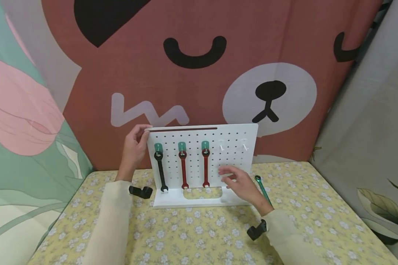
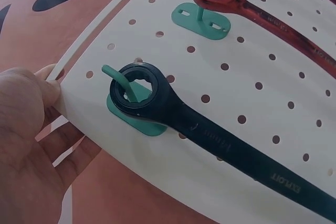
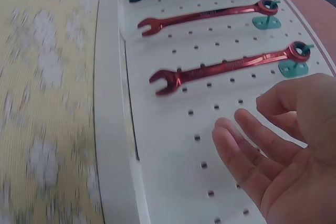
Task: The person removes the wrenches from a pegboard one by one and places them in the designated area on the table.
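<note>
A white pegboard (image 1: 195, 173) stands upright on its base. Its upper left corner is pinched between the thumb and fingers of my left hand (image 1: 135, 146). Three combination wrenches hang by their ring ends from green hooks: a black wrench (image 2: 184, 116) nearest the left hand, a red wrench (image 1: 184, 170) in the middle, and a second red wrench (image 3: 231, 66) to the right. In front of the board's right part hovers my right hand (image 1: 241, 184), fingers loosely bent, holding nothing. Beside it, a green wrench (image 1: 262, 188) lies on the table, partly hidden by the forearm.
Two clear hooks (image 1: 221, 145) are fixed at the board's upper right, without wrenches. A yellow flowered cloth (image 1: 192, 235) covers the table. Behind the board hangs a brown bear-print curtain (image 1: 199, 88), with a grey curtain (image 1: 361, 136) at the right.
</note>
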The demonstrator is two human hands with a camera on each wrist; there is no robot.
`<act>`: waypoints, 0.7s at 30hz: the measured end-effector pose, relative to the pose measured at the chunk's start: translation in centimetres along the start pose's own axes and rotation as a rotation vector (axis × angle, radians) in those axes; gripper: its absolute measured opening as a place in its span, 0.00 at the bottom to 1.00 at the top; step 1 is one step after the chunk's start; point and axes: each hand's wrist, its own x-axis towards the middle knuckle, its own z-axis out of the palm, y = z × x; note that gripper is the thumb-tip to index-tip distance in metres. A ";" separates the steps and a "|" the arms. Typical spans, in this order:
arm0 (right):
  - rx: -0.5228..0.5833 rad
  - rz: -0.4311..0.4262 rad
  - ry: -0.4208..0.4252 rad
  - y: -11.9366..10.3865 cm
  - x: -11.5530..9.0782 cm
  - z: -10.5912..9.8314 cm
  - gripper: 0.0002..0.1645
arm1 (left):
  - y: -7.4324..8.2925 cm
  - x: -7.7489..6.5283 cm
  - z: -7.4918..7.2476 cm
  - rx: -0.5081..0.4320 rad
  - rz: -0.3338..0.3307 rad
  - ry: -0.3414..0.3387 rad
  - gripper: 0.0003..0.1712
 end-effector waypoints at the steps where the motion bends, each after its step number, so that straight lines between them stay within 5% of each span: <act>1: 0.008 -0.008 0.007 -0.1 0.2 0.3 0.20 | 0.1 0.0 0.0 0.002 -0.002 0.000 0.16; 11: 0.084 -0.005 0.045 -0.7 1.8 2.3 0.20 | 3.6 -0.9 -0.1 -0.001 0.007 -0.017 0.15; 21: 0.048 0.039 0.069 -1.3 2.7 3.9 0.19 | 0.2 -0.1 0.1 -0.021 0.028 -0.002 0.15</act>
